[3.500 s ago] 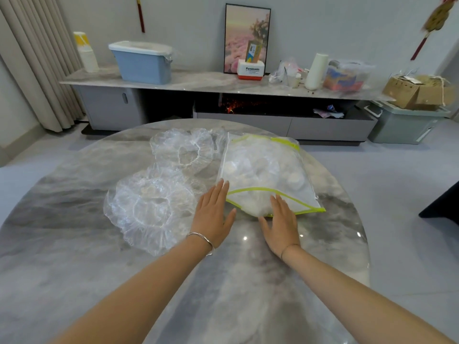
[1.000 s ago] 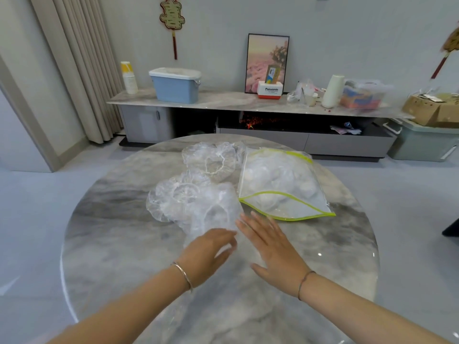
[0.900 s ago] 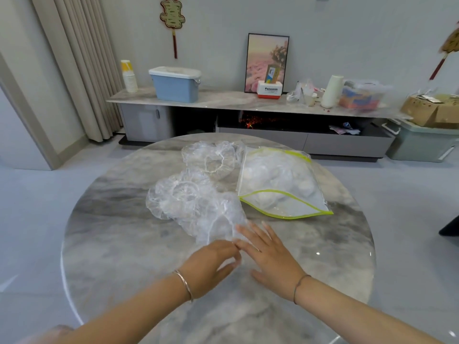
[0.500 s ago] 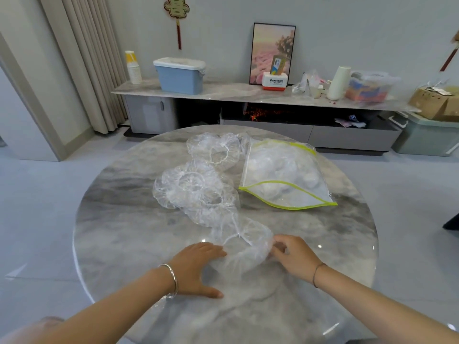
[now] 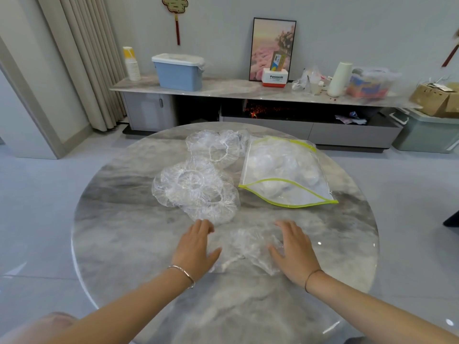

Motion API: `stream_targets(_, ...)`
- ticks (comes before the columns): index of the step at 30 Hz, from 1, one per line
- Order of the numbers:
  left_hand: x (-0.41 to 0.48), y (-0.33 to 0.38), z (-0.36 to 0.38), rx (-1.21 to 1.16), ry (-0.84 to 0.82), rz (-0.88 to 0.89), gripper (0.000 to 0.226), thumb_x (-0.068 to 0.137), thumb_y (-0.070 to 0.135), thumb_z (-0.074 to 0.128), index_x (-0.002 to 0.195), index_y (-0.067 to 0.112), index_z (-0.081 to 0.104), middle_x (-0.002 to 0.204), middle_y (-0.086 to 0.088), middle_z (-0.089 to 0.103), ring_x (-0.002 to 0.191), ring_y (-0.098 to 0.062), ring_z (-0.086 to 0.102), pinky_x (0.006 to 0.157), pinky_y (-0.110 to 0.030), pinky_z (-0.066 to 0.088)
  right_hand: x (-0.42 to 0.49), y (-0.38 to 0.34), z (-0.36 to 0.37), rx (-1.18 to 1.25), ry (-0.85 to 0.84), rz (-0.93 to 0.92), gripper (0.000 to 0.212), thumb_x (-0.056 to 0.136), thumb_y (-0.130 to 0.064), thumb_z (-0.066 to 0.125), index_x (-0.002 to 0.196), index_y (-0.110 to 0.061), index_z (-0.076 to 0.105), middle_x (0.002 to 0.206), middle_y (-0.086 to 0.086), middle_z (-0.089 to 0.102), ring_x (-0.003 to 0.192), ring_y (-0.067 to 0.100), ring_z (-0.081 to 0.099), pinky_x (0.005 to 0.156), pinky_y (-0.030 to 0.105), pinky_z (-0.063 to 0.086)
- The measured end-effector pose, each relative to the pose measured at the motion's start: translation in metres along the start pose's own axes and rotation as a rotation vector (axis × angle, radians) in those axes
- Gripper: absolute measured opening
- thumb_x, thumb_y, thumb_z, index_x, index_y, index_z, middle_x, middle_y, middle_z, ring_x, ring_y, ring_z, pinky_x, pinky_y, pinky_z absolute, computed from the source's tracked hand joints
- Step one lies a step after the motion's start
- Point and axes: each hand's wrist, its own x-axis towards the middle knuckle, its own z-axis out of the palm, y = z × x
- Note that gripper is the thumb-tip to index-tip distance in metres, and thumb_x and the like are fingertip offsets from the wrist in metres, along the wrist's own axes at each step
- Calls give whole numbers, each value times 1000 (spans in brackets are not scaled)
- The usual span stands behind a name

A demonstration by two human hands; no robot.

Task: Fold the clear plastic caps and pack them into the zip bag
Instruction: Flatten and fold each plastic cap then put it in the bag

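Head: left hand point(image 5: 196, 247), right hand point(image 5: 295, 247) flat, pressing cap point(image 5: 246, 247); cap pile point(image 5: 196, 192), zip bag point(image 5: 283, 170) beyond.

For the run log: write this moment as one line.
step: cap spread on table | left hand: flat, touching cap | right hand: flat, touching cap | pile: behind | bag: open, part filled

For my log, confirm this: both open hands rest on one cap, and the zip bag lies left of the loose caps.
Wrong side. The head view shows the zip bag right of the loose caps. The left hand and right hand do rest open on one cap.
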Motion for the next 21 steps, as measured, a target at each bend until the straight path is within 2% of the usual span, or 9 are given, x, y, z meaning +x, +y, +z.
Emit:
stream_targets(2,3,6,1,6,43,278,34,90,40,46,120,24,47,119,4,54,107,-17,52,89,-24,36,-3,-11,3,-32,37,-164,66,86,-51,26,141,-17,39,151,0,31,139,18,25,110,29,17)
stream_targets(4,4,6,12,155,-57,489,42,98,41,29,136,27,40,138,3,49,124,-16,45,102,-30,30,-8,-18,9,-89,-60,-257,77,82,-58,4,148,-23,23,156,-10,8,144,7,4,112,24,-5)
stream_targets(6,2,2,24,273,-167,507,49,101,44,14,147,29,23,143,3,46,129,-17,45,106,-35,29,-11,-17,19,-120,-181,-254,90,74,-70,-16,150,-28,6,149,-20,-13,138,-2,-13,109,21,-17)
stream_targets(9,-1,-2,36,261,-327,390,56,100,47,5,150,23,-2,139,6,50,123,-13,53,98,-31,44,-12,-6,37,-131,-265,-235,103,59,-75,-33,149,-31,-5,144,-22,-21,140,1,-15,112,25,-16)
stream_targets(11,-1,-1,39,250,-348,344,56,100,48,4,150,22,-2,138,7,50,122,-11,53,95,-30,46,-12,1,44,-146,-247,-241,91,71,-72,-25,148,-29,-5,150,-18,-13,143,5,-6,113,23,-11)
stream_targets(14,0,-2,44,206,-369,348,56,100,50,6,150,26,-3,144,3,43,129,-16,46,102,-39,38,-18,2,45,-194,-244,-204,62,99,-52,5,146,-19,29,150,-5,32,139,12,26,110,26,8)
stream_targets(18,-1,0,47,258,-394,427,60,93,58,-6,145,32,-18,155,4,10,142,-19,10,114,-44,4,-21,1,46,-209,-236,-206,55,101,-46,11,140,-19,37,144,-5,44,133,9,29,108,27,13)
stream_targets(19,-1,0,46,284,-394,423,63,91,59,-7,147,30,-14,155,5,7,142,-19,7,114,-43,1,-21,0,45,-228,-245,-191,54,101,-46,10,139,-20,37,143,-5,46,132,9,31,108,27,14)
stream_targets(21,0,3,42,276,-368,370,62,97,54,-2,150,23,-2,153,2,24,140,-19,26,111,-44,15,-19,-2,44,-235,-255,-176,53,101,-45,8,139,-20,37,142,-5,47,132,9,32,108,28,14)
